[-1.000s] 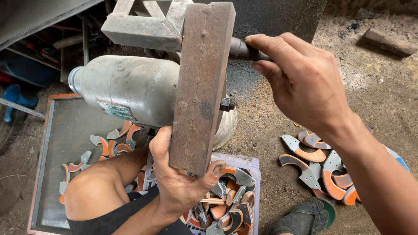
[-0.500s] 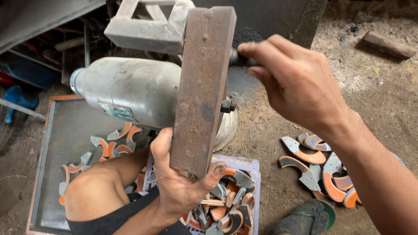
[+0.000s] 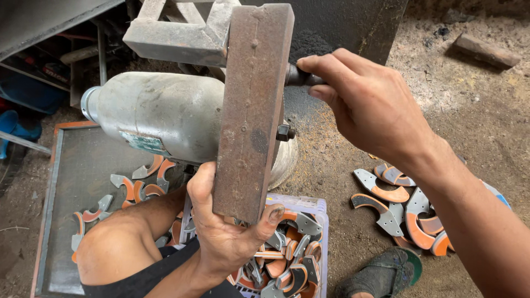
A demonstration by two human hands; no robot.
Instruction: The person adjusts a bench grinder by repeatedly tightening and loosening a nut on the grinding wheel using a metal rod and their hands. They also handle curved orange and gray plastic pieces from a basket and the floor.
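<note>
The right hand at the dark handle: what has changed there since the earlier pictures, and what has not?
The right hand has slid slightly leftward along the dark handle, toward the rusty steel bar, keeping its grip. The left hand stays clamped on the bar's lower end. The grey motor and the crate of curved orange and grey pieces have not moved.

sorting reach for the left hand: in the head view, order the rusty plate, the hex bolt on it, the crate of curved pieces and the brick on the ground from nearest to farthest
From the left hand:
1. Rusty plate, gripped at its lower end.
2. Crate of curved pieces, just right of the hand; too close to call against the plate.
3. Hex bolt, higher on the plate's right edge.
4. Brick, far top right.
</note>
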